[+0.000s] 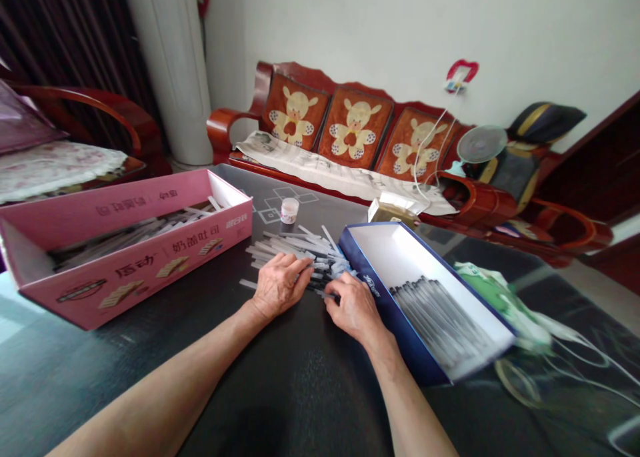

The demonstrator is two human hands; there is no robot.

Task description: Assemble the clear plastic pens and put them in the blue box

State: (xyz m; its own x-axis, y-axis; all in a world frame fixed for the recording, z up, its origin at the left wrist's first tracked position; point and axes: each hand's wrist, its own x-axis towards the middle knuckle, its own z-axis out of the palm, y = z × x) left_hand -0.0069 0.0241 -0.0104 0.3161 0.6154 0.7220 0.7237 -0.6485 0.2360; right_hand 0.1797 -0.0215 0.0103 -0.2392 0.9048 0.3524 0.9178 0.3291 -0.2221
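Observation:
A loose pile of slim, translucent grey strips or tubes (pixel 285 245) lies on the dark table between two boxes. My left hand (pixel 281 285) rests at the pile's near side, its fingers curled and its thumb close to the index finger by a pale strip end. Opposite it, my right hand (pixel 353 305) is closed in a pinch at the pile's right edge; what its fingertips hold is too small to tell. Beside that hand stands an open blue box (pixel 370 280) with a row of slender dark-tipped tubes (pixel 440 317) inside. The pink box (pixel 190 260) at left holds more loose strips (pixel 135 233).
A small white jar (pixel 289 211) stands behind the pile. Behind the blue box is a gold-and-white carton (pixel 393 211). Green-and-white plastic packaging (pixel 505 303) and white cables (pixel 590 357) lie at right. Beyond the table (pixel 280 390) stands a wooden sofa (pixel 225 127) with bear cushions.

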